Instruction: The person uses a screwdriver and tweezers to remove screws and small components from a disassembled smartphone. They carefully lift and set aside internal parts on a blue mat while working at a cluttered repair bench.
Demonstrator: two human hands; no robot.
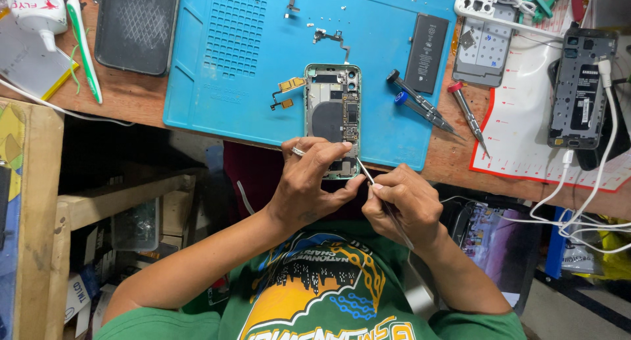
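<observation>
The opened phone housing (333, 116) lies on the blue repair mat (236, 84) at the bench's near edge, its lower end clasped by the left hand (309, 182), whose grip is closed around it. Just right of that grip, the right hand (401, 205) pinches metal tweezers (378, 195), tips touching the housing's lower right corner. Beyond lie two screwdrivers (420, 103) and a black battery (427, 51).

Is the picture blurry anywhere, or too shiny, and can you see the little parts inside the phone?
In the head view, the opened phone on the blue mat is sharp and evenly lit, with no strong glare; the left hand covers its lower end, the right hand holds thin tweezers, and under the bench it is dark.
</observation>
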